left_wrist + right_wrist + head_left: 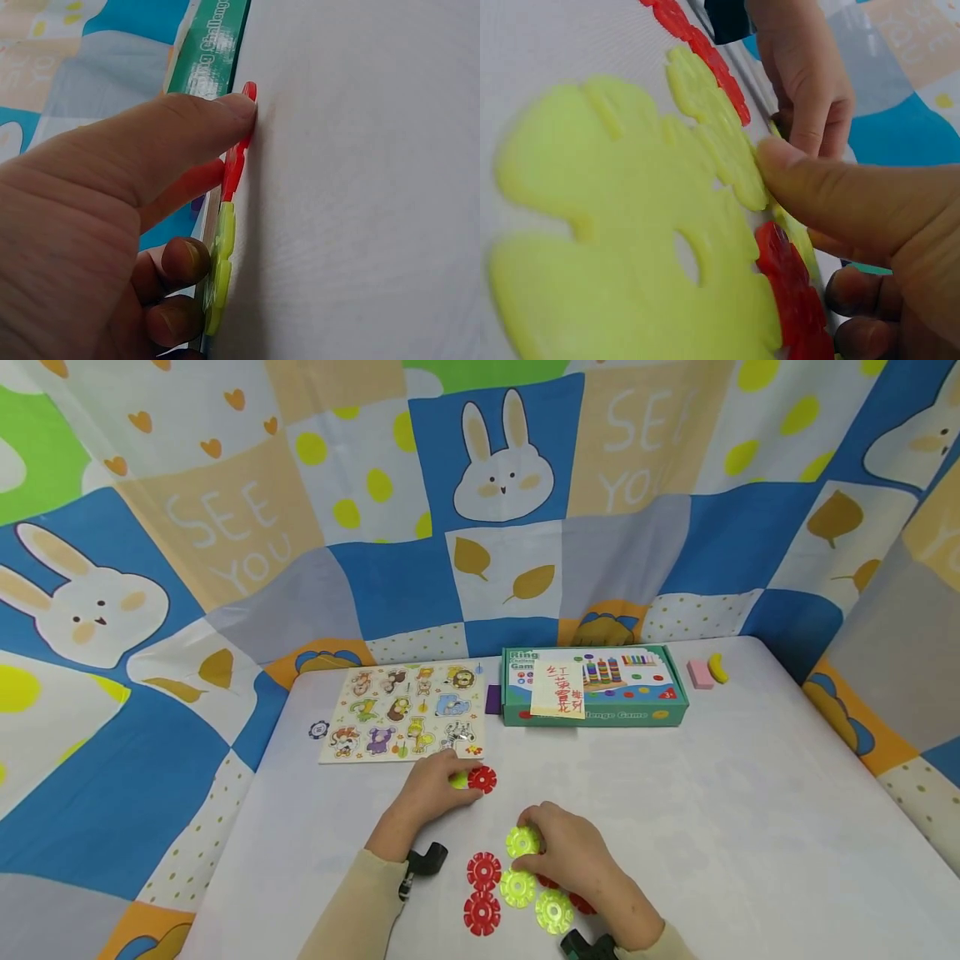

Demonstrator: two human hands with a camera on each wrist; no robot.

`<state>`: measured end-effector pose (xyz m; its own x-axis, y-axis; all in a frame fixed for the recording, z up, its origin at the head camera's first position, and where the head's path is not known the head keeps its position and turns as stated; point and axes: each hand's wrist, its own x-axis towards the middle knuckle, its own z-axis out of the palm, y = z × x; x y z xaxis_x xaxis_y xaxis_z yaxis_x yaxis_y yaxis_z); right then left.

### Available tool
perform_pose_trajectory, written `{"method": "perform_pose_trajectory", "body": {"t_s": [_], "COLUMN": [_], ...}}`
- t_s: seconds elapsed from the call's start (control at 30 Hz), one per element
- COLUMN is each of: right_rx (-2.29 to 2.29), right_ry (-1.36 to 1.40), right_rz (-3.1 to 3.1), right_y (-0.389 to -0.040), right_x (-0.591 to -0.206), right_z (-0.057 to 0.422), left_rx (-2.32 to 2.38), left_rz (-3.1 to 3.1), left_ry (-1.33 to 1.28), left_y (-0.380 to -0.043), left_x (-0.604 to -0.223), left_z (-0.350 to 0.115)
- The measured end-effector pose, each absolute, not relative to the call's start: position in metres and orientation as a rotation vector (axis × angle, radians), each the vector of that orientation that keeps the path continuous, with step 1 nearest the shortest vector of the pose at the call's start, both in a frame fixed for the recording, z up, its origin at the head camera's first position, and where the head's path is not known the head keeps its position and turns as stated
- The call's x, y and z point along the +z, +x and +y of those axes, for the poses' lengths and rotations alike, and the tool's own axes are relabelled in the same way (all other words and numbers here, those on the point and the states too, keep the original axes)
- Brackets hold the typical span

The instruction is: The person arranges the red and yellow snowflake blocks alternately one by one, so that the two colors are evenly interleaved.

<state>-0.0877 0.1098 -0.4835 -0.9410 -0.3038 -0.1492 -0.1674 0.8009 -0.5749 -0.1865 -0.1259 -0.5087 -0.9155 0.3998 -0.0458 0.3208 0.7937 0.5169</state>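
Note:
My left hand [431,789] holds a red notched plastic disc [483,780] by its edges, thumb on the near side. A yellow-green disc [219,281] adjoins the red one, beside the curled fingers in the left wrist view. To the right, my right hand [577,852] grips a yellow-green notched disc [521,841] between thumb and forefinger, low over the table. Around it lie two more yellow-green discs [553,912] and two red discs [482,912] in a column. Other red discs [795,300] are partly hidden beneath the right hand in the head view.
Behind the hands lie an animal picture board [408,714] and a green game box [600,718] bearing a handwritten paper note [558,689]. A pink block [701,675] and a yellow banana-shaped piece [717,668] are at the back right. A patterned curtain [397,577] surrounds the white table [735,827].

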Motion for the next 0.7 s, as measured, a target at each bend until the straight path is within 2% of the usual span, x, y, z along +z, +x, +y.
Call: {"method": "perform_pose_trajectory", "body": {"t_s": [0.5, 0.7], "right_rx": [-0.824, -0.818], "right_ry": [-0.229, -0.293], "right_rz": [2.790, 2.795], "right_y": [-0.0892, -0.0877], "right_x": [-0.4871, -0.4866], "right_z": [0.1063, 0.1055], "left_rx": [0.799, 0.802], "left_rz": [2.829, 2.839], "left_ry": [0.578, 0.592], "left_y": [-0.1850, -0.1834], "left_x": [-0.5058, -0.5026], "left_z": [-0.1261, -0.1258]}}
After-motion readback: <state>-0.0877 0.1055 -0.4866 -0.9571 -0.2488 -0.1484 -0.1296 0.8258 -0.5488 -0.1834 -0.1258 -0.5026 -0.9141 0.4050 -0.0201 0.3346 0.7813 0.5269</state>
